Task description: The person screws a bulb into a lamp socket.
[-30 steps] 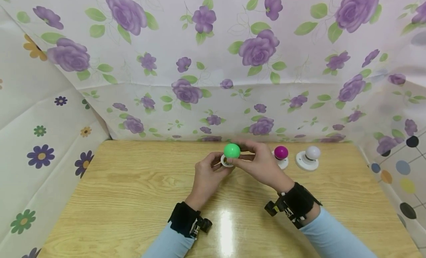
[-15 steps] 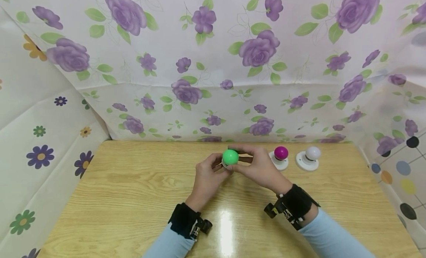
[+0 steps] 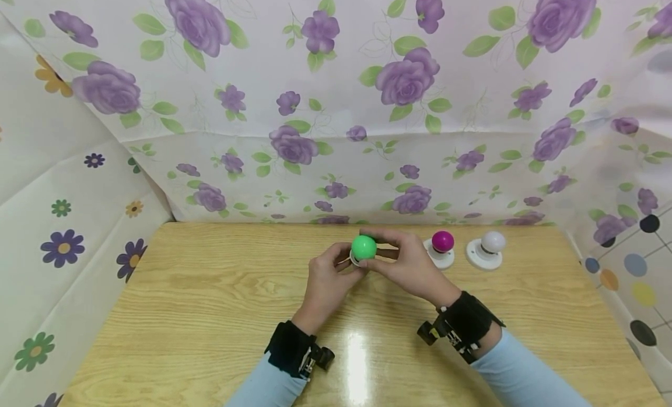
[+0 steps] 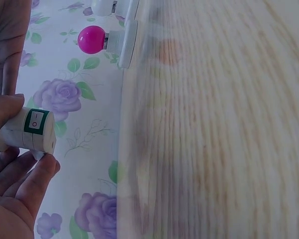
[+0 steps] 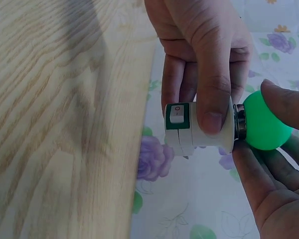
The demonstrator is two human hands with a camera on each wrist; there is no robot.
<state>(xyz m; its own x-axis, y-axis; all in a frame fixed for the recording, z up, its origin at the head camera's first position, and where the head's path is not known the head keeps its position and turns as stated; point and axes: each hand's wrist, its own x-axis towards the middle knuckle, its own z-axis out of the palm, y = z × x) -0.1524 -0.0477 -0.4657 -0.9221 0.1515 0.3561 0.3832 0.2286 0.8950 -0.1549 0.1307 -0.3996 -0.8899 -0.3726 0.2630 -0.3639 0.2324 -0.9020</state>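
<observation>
My left hand (image 3: 328,273) grips a white lamp socket (image 5: 204,124) with a small rocker switch in a green frame, its thumb along the side. In the right wrist view the socket lies sideways, held off the wooden table. My right hand (image 3: 412,264) holds a green light bulb (image 3: 364,248) between thumb and fingers. The bulb sits at the socket's mouth, and part of its metal screw base (image 5: 240,122) shows between the globe and the white rim. In the left wrist view the socket (image 4: 25,130) is seen from its bottom end, with most of the bulb hidden.
Right of the hands, a magenta bulb (image 3: 443,241) stands in a round white base (image 3: 440,259). Beside it is a white bulb (image 3: 493,241) in a similar base (image 3: 483,260). The wooden table (image 3: 220,313) ends at a flowered cloth (image 3: 241,179) behind.
The green bulb has come down and slightly left onto the socket, whose mouth was partly visible before. The right hand moved with it; the left hand has hardly moved.
</observation>
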